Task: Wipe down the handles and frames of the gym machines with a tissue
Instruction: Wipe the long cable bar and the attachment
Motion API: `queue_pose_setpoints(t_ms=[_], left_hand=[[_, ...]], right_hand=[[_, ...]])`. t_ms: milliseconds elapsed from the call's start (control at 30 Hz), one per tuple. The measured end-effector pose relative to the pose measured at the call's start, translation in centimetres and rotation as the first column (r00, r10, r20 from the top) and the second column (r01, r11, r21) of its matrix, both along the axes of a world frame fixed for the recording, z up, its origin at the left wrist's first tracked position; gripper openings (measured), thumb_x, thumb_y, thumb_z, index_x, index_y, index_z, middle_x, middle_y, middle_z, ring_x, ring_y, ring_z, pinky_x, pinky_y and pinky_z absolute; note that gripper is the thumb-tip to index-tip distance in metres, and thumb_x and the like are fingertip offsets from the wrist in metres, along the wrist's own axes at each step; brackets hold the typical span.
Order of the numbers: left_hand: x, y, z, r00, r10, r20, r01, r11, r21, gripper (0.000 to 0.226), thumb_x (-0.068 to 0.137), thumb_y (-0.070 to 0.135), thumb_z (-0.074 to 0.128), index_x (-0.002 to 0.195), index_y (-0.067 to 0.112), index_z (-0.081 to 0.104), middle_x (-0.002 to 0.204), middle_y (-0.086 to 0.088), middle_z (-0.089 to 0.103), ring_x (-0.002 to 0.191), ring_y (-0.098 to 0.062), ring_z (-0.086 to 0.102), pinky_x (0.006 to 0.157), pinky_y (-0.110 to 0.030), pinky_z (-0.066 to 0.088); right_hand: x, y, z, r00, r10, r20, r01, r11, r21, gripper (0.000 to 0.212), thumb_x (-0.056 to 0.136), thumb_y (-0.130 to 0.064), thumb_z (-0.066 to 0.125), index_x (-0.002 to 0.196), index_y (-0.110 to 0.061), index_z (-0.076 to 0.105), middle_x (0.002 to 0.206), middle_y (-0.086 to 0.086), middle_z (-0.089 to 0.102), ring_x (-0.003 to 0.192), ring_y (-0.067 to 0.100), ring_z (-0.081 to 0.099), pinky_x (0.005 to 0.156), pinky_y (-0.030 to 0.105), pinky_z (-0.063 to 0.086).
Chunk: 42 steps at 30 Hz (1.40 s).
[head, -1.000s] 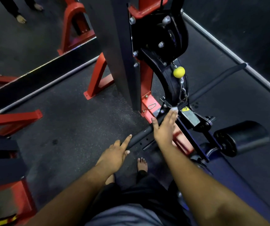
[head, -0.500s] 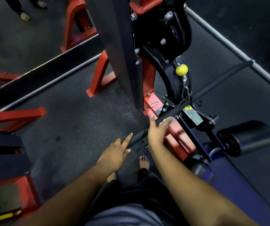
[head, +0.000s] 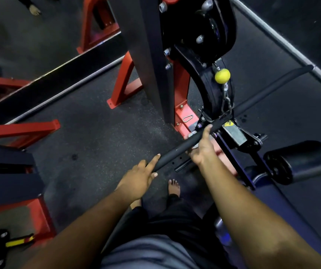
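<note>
Head view, looking down: two bare forearms reach to one long black handle bar [head: 177,150] that runs from lower centre to the upper right of the frame. The right hand [head: 202,146] has slid back along the bar toward the person since a second ago, when it lay flat and outstretched near the cable bracket; its grip is now curled round the bar, thumb over the top, with a scrap of white tissue [head: 193,135] showing at the fingers. The left hand [head: 139,176] stays at the near end of the bar, fingers straight, index finger laid along it, holding nothing. The camera has also drawn nearer the machine.

One yellow ball [head: 222,75] hangs on the chain beside the black pulley housing [head: 208,32]. One yellow warning sticker [head: 229,124] sits on the grey block by the bar; its print is too small to read. One black roller pad [head: 301,162] lies at the right. Red frame [head: 125,84] legs stand on the dark floor [head: 82,133]. One bare foot [head: 173,188] shows below the bar; another person's foot [head: 34,10] is at the upper left.
</note>
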State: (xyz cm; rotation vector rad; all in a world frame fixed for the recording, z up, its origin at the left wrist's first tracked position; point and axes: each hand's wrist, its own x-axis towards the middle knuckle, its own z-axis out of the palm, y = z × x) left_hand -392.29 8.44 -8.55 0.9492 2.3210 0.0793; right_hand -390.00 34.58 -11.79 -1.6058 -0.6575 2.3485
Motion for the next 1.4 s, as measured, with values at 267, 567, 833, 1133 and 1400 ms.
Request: queue_pose_setpoints(t_ms=[267,567,833,1133,1400], left_hand=[[0.1,-0.1,-0.1,1.000,0.029,-0.012,-0.028,0.999,0.023,0.067,0.108,0.047,0.034,0.161,0.040,-0.007,0.117,-0.003,0.044,0.094,-0.022,0.052,0.082,-0.040,0.053],[0.4,-0.2,0.0,0.999,0.045,-0.002,-0.045,0.997,0.067,0.066,0.109,0.047,0.034,0.162,0.039,-0.005,0.119,-0.002,0.044,0.097,-0.022,0.053,0.083,-0.040,0.052],[-0.2,-0.4,0.2,0.998,0.052,0.027,-0.054,0.997,0.060,0.068,0.107,0.049,0.036,0.161,0.042,-0.005,0.123,-0.002,0.043,0.103,-0.024,0.054,0.086,-0.043,0.053],[-0.6,-3.2,-0.2,0.994,0.064,0.088,-0.074,0.991,0.110,0.067,0.106,0.053,0.033,0.160,0.045,-0.006,0.126,-0.001,0.048,0.102,-0.022,0.057,0.085,-0.039,0.053],[-0.6,-4.1,-0.3,0.991,0.059,0.122,-0.075,0.989,0.130,0.066,0.107,0.051,0.034,0.162,0.041,-0.002,0.128,-0.003,0.048,0.106,-0.025,0.056,0.088,-0.044,0.052]], right_hand=[[-1.3,1.3,0.4,0.984,-0.170,0.049,0.168,0.985,0.046,0.053,0.096,-0.070,0.046,0.087,-0.020,0.062,0.076,-0.001,0.069,0.062,0.013,0.066,0.063,0.025,0.057],[-1.4,3.4,-0.1,0.984,-0.177,0.013,0.177,0.984,-0.007,0.075,0.091,-0.083,0.028,0.076,-0.018,0.062,0.063,0.004,0.066,0.061,0.020,0.064,0.075,0.032,0.056],[0.1,-6.6,-0.4,0.998,-0.014,0.067,0.012,1.000,0.024,0.053,0.098,-0.066,0.045,0.098,-0.016,0.063,0.091,0.011,0.070,0.073,0.021,0.070,0.092,0.042,0.056],[-1.8,-0.2,0.4,0.973,-0.189,0.130,0.174,0.978,0.118,0.052,0.098,-0.068,0.044,0.094,-0.020,0.063,0.083,-0.001,0.069,0.066,0.014,0.068,0.053,0.023,0.055],[-2.1,-1.0,-2.2,0.951,-0.156,0.266,0.079,0.957,0.280,0.055,0.094,-0.066,0.055,0.100,-0.012,0.061,0.097,0.008,0.074,0.083,0.022,0.071,0.081,0.038,0.062]])
